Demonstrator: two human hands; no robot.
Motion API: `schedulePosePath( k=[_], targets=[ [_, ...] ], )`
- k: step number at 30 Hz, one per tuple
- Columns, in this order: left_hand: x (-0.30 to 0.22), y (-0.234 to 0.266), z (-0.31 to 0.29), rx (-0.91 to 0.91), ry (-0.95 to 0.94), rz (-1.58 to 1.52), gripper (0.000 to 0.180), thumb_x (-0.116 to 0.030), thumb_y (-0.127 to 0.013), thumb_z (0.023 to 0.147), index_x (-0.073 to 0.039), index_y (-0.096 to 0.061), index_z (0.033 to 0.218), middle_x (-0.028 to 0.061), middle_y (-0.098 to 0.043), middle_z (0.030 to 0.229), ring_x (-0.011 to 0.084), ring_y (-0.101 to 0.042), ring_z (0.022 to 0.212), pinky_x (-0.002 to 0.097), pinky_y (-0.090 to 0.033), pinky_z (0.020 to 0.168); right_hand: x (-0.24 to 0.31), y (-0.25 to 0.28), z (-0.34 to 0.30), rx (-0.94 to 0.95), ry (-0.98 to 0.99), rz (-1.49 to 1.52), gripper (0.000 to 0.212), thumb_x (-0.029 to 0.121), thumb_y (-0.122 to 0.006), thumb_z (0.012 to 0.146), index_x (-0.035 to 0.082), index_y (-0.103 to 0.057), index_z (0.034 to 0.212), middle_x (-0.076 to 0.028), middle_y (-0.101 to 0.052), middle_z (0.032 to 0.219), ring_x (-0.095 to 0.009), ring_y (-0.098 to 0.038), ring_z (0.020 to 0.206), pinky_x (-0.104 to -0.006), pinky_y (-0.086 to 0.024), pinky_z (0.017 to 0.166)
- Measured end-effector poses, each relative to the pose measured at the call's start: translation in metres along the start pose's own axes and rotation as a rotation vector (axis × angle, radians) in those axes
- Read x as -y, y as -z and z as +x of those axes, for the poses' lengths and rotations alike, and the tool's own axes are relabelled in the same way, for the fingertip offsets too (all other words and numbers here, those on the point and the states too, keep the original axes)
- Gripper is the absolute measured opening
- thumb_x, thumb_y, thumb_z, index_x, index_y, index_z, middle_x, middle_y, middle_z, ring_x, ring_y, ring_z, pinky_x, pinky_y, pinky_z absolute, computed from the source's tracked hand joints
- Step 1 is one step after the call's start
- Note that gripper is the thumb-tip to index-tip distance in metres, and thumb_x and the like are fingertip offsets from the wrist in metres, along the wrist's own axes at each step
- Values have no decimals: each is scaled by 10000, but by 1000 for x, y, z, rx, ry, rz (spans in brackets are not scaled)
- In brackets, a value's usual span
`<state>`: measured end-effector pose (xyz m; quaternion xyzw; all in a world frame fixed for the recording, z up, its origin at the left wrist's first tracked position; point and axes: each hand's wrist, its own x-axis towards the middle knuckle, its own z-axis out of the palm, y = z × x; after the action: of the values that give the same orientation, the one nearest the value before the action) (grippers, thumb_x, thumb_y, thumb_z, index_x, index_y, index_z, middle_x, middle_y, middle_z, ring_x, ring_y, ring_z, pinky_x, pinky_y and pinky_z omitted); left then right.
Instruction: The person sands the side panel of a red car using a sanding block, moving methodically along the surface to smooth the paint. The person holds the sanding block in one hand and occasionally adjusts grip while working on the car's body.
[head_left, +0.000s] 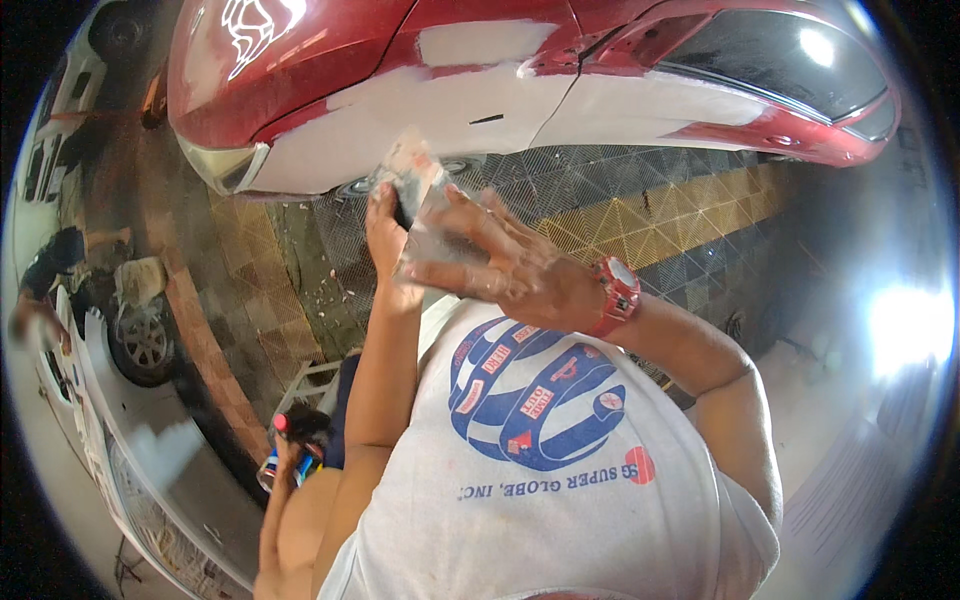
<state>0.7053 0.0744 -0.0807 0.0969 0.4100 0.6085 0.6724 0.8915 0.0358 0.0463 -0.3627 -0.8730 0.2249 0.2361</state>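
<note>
My left hand point(388, 240) is closed on the edge of a flat piece point(408, 165) smeared with whitish and pink paste. My right hand point(510, 250), a red watch point(617, 290) on its wrist, is just beside it and smeared by motion. Against the right fingers lies a greyish, see-through flat sheet point(432, 235); blur hides whether they grip it and what kind it is. Both hands are in front of my chest. Beyond them stands a red car point(330, 60), its side coated with pale grey filler or primer point(400, 110).
Lower left, another person's hand point(288, 455) is near a red-capped bottle point(281, 422), by a white stool point(315, 380). A white car part point(150, 470) and a wheel point(143, 340) stand at left, with another person point(55, 260) farther off. Patterned floor point(620, 205) lies below the car.
</note>
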Motion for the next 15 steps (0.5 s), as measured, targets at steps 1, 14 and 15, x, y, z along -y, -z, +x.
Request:
schedulePosePath(
  k=[1,14,15],
  targets=[
    [3,-7,-7,32,44,-24,390,-250,-523,1107,-19,-504,1421,132,-634,1349,249,-650,1212,408,-571,983,-16,-13,-12,-58,65,-142,714,36,-614,883,312,-498,1531,-218,-488,1431,-449,-536,1359,-543,-514,1105],
    [10,-30,-28,-43,-158,131,364,-227,-560,1091,3,-528,1372,128,-647,1293,231,-640,1201,362,-505,1062,-50,-30,-86,155,-303,-266,842,-46,-553,898,210,-266,1647,-254,-432,1504,-403,-533,1350,-511,-531,1048],
    [4,-21,-30,-15,-111,76,471,-257,-581,1090,43,-485,1440,154,-633,1342,226,-614,1246,344,-475,1087,-62,-15,-84,347,-326,-283,845,-58,-555,877,300,-355,1616,-238,-465,1491,-426,-495,1391,-564,-463,1110]
  ],
)
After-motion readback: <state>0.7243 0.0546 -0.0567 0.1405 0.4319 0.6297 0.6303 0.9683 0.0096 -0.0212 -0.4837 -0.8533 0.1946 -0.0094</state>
